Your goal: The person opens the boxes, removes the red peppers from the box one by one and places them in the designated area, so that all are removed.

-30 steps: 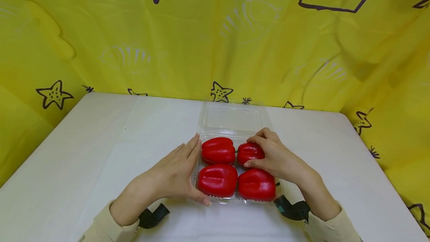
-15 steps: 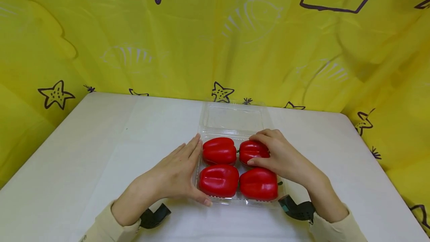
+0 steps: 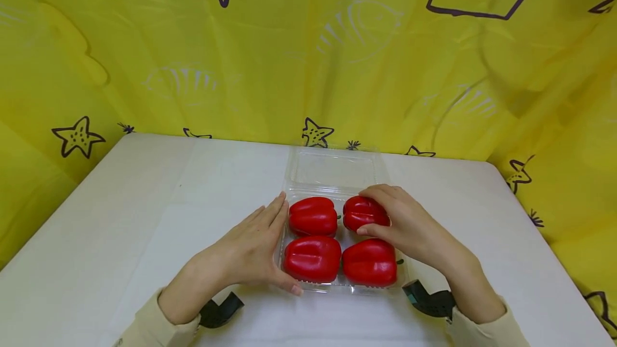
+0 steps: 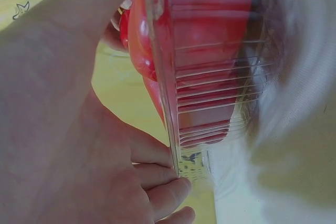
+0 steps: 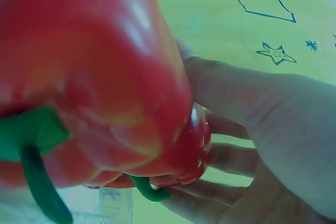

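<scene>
Several red bell peppers sit in two rows in a clear plastic clamshell box (image 3: 337, 288). My right hand (image 3: 416, 229) holds the back right bell pepper (image 3: 362, 214), thumb on its near side and fingers over the far side. In the right wrist view, the front right bell pepper (image 5: 100, 66), with its green stem, partly blocks the held one (image 5: 198, 145). Along the box's left side lies my left hand (image 3: 250, 250), fingers straight and thumb by the near left corner. The left wrist view shows its fingers touching the rim beside the ribbed wall (image 4: 210, 87).
The box's clear lid (image 3: 335, 169) lies folded back toward the curtain. Beside it on the left are the back left bell pepper (image 3: 313, 216) and front left bell pepper (image 3: 312, 258). A white table (image 3: 144, 218) meets a yellow patterned curtain (image 3: 270, 68) behind.
My right hand has shifted slightly right with the back right bell pepper, widening the gap to the back left one. The left hand has stayed put.
</scene>
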`<act>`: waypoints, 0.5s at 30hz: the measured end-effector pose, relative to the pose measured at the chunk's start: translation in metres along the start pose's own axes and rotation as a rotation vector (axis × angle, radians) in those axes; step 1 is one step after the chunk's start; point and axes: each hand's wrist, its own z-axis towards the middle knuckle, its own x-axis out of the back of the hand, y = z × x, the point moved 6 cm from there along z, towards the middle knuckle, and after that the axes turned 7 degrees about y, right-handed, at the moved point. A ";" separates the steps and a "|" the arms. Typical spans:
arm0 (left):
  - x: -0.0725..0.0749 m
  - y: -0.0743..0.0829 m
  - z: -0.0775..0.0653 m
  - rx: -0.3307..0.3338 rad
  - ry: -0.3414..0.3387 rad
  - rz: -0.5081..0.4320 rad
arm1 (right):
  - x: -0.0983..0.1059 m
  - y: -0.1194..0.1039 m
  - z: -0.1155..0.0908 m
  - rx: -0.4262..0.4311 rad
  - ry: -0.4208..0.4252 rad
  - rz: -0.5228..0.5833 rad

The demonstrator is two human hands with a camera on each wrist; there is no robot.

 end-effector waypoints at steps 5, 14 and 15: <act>0.000 0.000 0.000 -0.008 0.006 -0.014 | 0.003 -0.002 -0.002 0.005 -0.006 -0.011; 0.000 0.001 0.000 -0.007 0.007 -0.024 | 0.012 -0.004 -0.007 0.035 0.040 -0.036; 0.000 0.001 0.000 -0.006 0.006 -0.022 | 0.014 -0.003 -0.008 0.038 0.047 -0.035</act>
